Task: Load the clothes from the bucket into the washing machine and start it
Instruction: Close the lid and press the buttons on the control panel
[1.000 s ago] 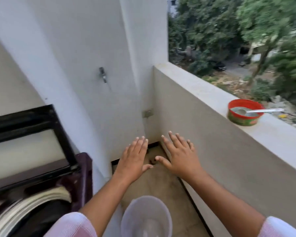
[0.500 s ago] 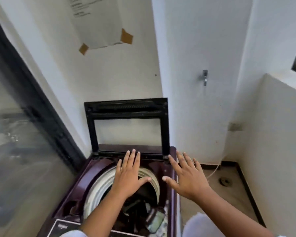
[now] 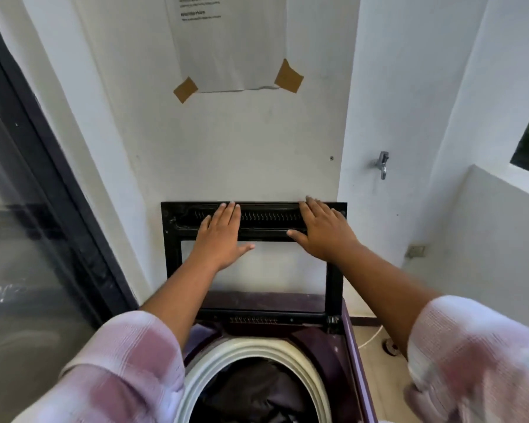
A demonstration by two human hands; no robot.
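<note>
The white paper sheet (image 3: 232, 50) taped to the wall (image 3: 257, 148) is cut off by the top edge, and its print is too small to read. The dark clothes (image 3: 257, 392) inside the purple top-loading washing machine (image 3: 321, 355) run out past the bottom edge, no single garment distinguishable, and both pink-and-white checked sleeves (image 3: 119, 370) are smeared with blur. The left hand (image 3: 219, 236) and right hand (image 3: 321, 230) show only their backs against the raised black-framed lid (image 3: 171, 254), so whether their fingers (image 3: 230, 212) actually touch it cannot be told.
</note>
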